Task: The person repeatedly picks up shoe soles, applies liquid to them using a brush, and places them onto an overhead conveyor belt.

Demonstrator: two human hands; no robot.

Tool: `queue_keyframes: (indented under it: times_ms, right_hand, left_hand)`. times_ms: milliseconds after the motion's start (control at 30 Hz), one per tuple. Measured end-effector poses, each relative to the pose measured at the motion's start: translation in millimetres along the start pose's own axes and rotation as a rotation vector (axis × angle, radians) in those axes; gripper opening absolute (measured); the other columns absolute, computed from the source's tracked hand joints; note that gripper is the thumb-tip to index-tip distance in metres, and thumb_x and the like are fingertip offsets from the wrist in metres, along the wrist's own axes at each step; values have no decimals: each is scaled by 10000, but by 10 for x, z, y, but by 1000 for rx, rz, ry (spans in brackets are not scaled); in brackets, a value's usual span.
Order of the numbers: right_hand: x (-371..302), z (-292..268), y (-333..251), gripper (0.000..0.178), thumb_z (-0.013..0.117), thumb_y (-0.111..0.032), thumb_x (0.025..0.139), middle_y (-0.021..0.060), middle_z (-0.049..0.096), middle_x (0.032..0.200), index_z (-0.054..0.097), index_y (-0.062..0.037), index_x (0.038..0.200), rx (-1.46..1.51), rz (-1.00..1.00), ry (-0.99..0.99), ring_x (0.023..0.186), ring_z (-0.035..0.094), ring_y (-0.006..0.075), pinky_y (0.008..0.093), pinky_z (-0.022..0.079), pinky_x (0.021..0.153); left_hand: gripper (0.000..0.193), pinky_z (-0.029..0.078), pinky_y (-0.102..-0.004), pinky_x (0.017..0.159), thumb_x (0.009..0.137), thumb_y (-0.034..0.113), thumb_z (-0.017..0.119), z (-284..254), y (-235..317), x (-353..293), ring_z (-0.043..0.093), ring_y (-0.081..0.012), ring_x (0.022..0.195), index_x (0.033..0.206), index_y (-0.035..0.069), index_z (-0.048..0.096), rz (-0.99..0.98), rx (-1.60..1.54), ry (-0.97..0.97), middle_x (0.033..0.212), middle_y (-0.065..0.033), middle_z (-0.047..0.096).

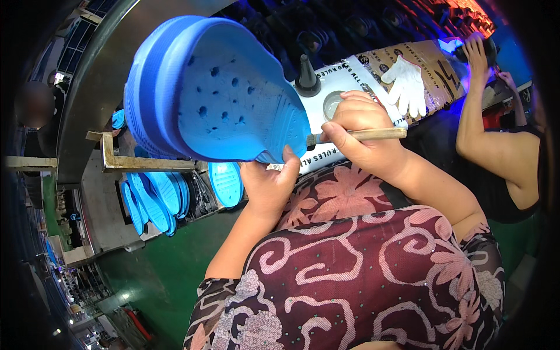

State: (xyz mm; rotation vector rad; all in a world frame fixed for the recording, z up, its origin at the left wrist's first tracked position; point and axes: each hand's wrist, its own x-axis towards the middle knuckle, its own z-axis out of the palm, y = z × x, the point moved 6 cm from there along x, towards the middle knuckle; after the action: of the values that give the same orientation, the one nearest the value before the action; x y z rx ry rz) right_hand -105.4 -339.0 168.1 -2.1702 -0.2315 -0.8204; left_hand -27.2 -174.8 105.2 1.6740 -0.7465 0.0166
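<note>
My left hand (270,181) grips a large blue foam clog (233,99) by its lower edge, thumb on the inner side and the other fingers mostly hidden. The clog is tilted so that its inside shows, with several holes and a ribbed area toward my right. Closed around a brush (379,134) with a pale wooden handle, my right hand (366,137) holds the bristle end at the clog's right rim. Whether the bristles touch the clog I cannot tell for sure.
Beyond my right hand are a small round dish (332,104), a black cone-shaped bottle (307,79) and a white glove (405,86). Blue insoles (153,201) lie at the left, near a metal frame (149,164). Another person (496,146) works at the right.
</note>
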Motion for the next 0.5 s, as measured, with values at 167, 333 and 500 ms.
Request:
queue_keyframes:
  times_ms: [167, 333, 500]
  right_hand:
    - [-23, 25, 47, 256, 597, -172, 842, 34, 554, 570, 619, -64, 611, -59, 78, -66, 574, 517, 221, 346, 406, 721]
    - [-11, -28, 74, 240, 601, -169, 839, 40, 556, 572, 628, -67, 623, -42, 76, -41, 587, 534, 227, 362, 417, 771]
    - [14, 62, 30, 237, 576, -166, 849, 45, 528, 606, 625, -56, 644, -126, -6, -111, 625, 524, 231, 409, 412, 855]
  left_hand:
    - [285, 471, -296, 750, 710, -68, 612, -5, 157, 40, 596, -181, 827, 989, -46, 557, 89, -133, 150, 904, -105, 610]
    - [281, 477, -299, 717, 707, -59, 615, -25, 174, 53, 599, -178, 776, 980, -34, 552, 118, -98, 110, 871, -98, 615]
    - [269, 483, -307, 695, 700, -48, 627, -28, 148, 58, 607, -197, 724, 956, -31, 544, 135, -58, 137, 848, -111, 619]
